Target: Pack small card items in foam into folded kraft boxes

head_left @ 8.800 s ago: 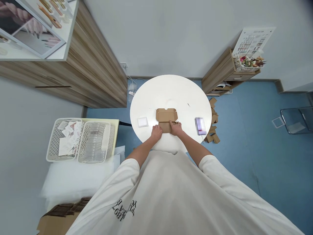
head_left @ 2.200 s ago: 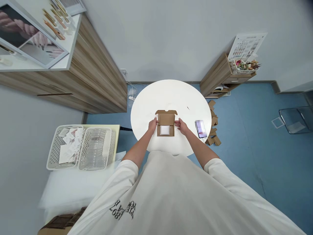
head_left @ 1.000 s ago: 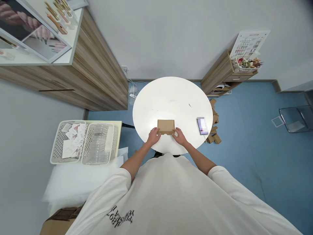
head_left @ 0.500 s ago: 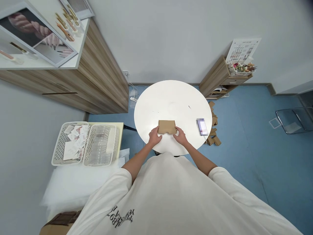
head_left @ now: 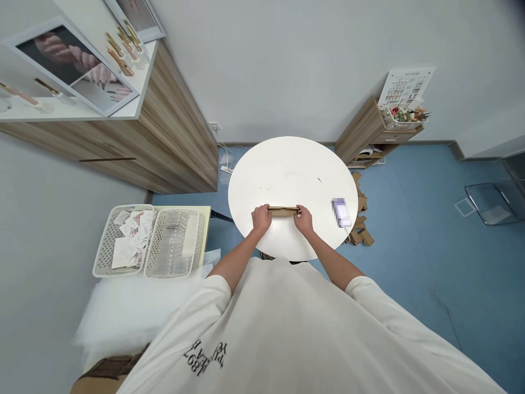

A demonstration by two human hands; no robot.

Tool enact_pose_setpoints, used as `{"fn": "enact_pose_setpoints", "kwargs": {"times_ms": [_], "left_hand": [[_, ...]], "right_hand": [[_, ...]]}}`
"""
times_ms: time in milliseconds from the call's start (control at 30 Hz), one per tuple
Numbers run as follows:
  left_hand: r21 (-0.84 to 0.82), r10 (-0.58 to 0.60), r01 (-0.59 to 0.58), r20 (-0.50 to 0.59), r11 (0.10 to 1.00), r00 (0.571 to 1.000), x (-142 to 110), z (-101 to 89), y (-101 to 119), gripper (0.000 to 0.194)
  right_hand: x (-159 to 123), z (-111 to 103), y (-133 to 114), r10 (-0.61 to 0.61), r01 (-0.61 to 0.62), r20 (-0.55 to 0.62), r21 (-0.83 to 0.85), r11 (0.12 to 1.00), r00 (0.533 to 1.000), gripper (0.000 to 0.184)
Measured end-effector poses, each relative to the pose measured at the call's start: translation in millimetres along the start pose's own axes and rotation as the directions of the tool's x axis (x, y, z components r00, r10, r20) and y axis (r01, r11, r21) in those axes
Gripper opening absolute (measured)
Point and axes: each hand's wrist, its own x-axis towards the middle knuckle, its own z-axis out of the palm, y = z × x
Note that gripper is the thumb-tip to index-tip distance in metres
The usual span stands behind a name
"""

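Observation:
A small brown cardboard box is held between my hands over the near half of the round white table. It is tipped so that a narrow side faces up at me. My left hand is closed round its left end, and my right hand grips the right end with thumb and fingers. Whether the box touches the tabletop I cannot tell. To the right of my right hand lies a blurred-out phone-like object with a white cable.
Left of me, white baskets hold paper cards and clear plastic pieces. Several small cardboard boxes lie on the floor right of the table. A wood-grain cabinet stands at left, a small shelf unit at back right.
The box has turned from its broad face showing to a narrow side upward. My fingers have closed more firmly round both ends. The view has shifted slightly.

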Motion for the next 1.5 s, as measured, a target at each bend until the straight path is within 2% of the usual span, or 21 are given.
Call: {"fn": "enact_pose_setpoints", "kwargs": {"times_ms": [300,533,733,933,1100,1200,1267,1400,1500], "left_hand": [[-0.011,0.102,-0.102,0.022,0.995,0.995,7.1,-2.0,1.9,0.041],[0.089,0.155,-0.165,0.112,0.982,0.982,7.7,-14.3,5.7,0.031],[0.037,0.181,-0.187,0.125,0.982,0.975,9.0,-16.3,-1.5,0.031],[-0.042,0.311,-0.309,0.146,0.95,0.939,9.0,-14.9,-21.1,0.04],[0.016,0.316,-0.323,0.173,0.946,0.933,10.0,-13.5,-27.3,0.044],[0.054,0.306,-0.322,0.194,0.945,0.932,7.6,-12.9,-26.2,0.048],[0.075,0.315,-0.333,0.189,0.94,0.93,2.9,-11.8,-26.6,0.054],[0.105,0.329,-0.355,0.208,0.929,0.921,-9.9,-8.1,-32.8,0.08],[0.078,0.333,-0.359,0.23,0.93,0.914,-14.2,-5.7,-35.8,0.084]], "right_hand": [[1.0,-7.0,0.8,-0.098,0.098,0.018,-0.005,0.995,0.995,0.048],[-0.8,-16.5,6.7,-0.177,0.182,0.1,-0.052,0.982,0.979,0.047],[-1.1,-20.4,6.4,-0.228,0.241,0.133,-0.093,0.966,0.965,0.048],[-4.0,-19.6,10.6,-0.234,0.248,0.144,-0.089,0.965,0.962,0.054],[-3.3,-17.2,15.0,-0.246,0.265,0.16,-0.112,0.958,0.956,0.056],[-2.8,-14.9,15.5,-0.221,0.255,0.19,-0.181,0.95,0.957,0.058],[-4.9,-12.7,15.6,-0.214,0.263,0.217,-0.23,0.937,0.952,0.064],[-14.3,-7.0,16.2,-0.219,0.291,0.281,-0.244,0.925,0.934,0.083],[-18.6,-3.4,14.8,-0.203,0.264,0.269,-0.211,0.941,0.941,0.08]]}}
